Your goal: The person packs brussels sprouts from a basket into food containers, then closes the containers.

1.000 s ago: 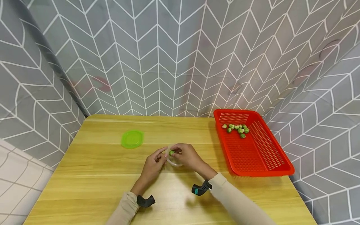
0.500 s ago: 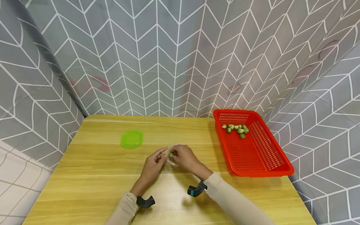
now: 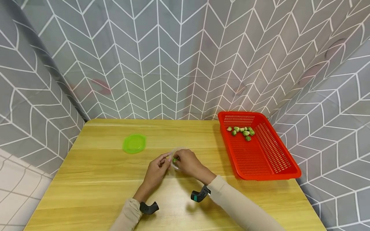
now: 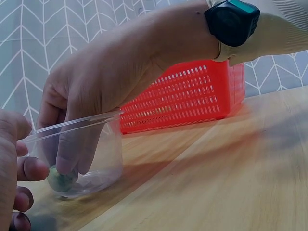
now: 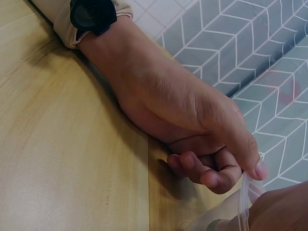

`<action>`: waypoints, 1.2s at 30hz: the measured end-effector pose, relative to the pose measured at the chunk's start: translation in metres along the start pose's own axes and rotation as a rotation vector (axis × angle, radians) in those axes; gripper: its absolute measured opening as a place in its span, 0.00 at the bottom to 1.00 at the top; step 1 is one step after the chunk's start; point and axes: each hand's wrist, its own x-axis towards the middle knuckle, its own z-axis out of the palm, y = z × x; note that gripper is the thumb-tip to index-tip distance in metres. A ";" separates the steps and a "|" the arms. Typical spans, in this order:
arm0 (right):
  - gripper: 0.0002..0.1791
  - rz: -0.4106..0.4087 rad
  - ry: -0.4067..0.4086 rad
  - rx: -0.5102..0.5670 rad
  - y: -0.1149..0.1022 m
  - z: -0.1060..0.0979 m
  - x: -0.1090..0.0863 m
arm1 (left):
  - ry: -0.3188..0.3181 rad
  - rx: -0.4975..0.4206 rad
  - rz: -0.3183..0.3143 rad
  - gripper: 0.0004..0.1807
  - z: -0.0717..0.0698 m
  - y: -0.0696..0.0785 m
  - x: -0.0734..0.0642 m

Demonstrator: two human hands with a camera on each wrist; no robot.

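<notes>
In the head view my left hand [image 3: 157, 170] is at the left side of a clear plastic container [image 4: 113, 156]. Its thumb and fingers pinch the container's rim [image 5: 244, 204], as the right wrist view shows. My right hand [image 3: 189, 163] reaches down inside from above. Seen through the clear wall in the left wrist view, its fingertips hold a Brussels sprout [image 4: 61, 179] low in the container, close to the bottom. Only a bit of green shows between the fingers in the head view.
A red plastic basket [image 3: 268, 175] stands on the right of the wooden table [image 3: 95, 179], with several Brussels sprouts [image 3: 245, 133] at its far end. A green lid [image 3: 134, 143] lies at the back left. Grey patterned curtains [image 3: 173, 64] hang behind.
My right hand has sunk slightly deeper into the container with the Brussels sprout, and its wrist has shifted a little left. The left hand keeps its hold on the rim.
</notes>
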 end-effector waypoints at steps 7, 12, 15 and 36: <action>0.06 0.001 -0.019 -0.019 0.000 0.000 0.001 | 0.003 -0.001 0.000 0.18 0.000 0.001 -0.001; 0.07 0.016 -0.034 -0.012 -0.001 -0.002 0.001 | -0.003 -0.004 -0.015 0.18 0.000 0.001 -0.001; 0.07 0.014 -0.036 -0.005 0.000 -0.004 0.000 | -0.007 -0.006 -0.018 0.18 0.000 -0.001 -0.001; 0.12 0.050 0.084 0.220 0.011 -0.061 -0.016 | 0.002 -0.042 -0.015 0.17 0.001 0.003 -0.002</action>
